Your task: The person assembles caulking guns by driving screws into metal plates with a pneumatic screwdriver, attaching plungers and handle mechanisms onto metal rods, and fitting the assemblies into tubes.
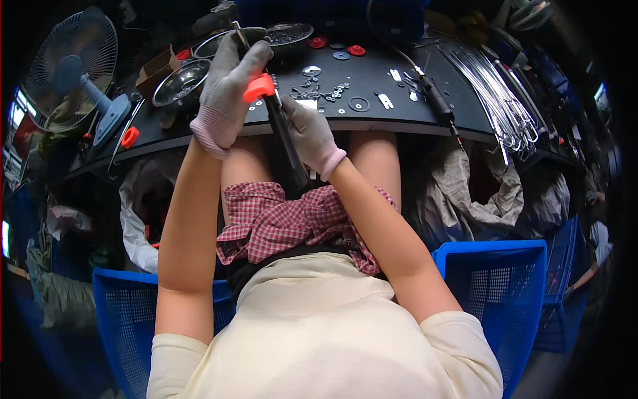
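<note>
A long black tube [284,143] slants across the front of the bench, its lower end over my lap and a thin metal rod [238,33] showing at its upper end. An orange-red plastic fitting [258,88] sits around its upper part. My left hand [228,93], in a grey glove, is closed on the tube's upper part beside this fitting. Below it, my gloved right hand [309,133] is closed against the tube's side, its fingertips partly hidden behind the tube. Small metal parts [323,92] and a flat ring [359,104] lie on the dark bench beyond my right hand.
A power screwdriver [435,100] hangs at the bench's right, beside many bent metal rods [498,106]. Metal bowls [181,83] and a fan [73,73] stand left. Blue crates [492,247] flank me. Open sacks [458,193] hang below the bench. Another person [598,246] is far right.
</note>
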`<control>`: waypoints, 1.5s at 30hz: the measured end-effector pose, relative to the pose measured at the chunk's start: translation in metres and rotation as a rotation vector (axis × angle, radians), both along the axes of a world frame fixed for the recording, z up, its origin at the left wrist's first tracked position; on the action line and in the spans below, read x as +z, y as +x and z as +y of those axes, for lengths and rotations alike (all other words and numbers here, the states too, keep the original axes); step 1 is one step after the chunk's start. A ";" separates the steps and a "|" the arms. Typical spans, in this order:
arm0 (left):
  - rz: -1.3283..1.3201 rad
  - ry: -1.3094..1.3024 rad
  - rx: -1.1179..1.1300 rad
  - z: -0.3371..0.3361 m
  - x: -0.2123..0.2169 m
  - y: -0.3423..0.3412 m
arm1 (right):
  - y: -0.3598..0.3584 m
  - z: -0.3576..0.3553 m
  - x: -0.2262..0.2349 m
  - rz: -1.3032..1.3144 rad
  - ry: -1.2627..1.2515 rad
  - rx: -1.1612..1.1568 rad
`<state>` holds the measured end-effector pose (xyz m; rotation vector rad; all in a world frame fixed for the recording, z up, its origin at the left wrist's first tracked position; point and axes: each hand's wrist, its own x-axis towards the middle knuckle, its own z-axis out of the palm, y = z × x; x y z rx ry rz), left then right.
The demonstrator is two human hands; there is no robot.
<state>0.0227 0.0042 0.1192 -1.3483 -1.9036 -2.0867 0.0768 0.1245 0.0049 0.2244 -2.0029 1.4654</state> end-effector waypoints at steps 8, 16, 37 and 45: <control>-0.228 -0.228 -0.133 0.020 -0.087 -0.051 | 0.122 0.094 0.036 -0.604 0.255 -0.376; 0.407 -0.547 0.268 0.020 -0.123 -0.017 | 0.175 0.189 0.050 -0.243 -0.129 -0.862; 1.172 -0.951 0.203 0.117 -0.035 -0.141 | -0.114 0.088 0.033 -0.228 -1.506 0.314; 1.250 -0.990 0.160 0.136 -0.020 -0.132 | -0.109 0.100 0.017 -0.183 -1.798 0.227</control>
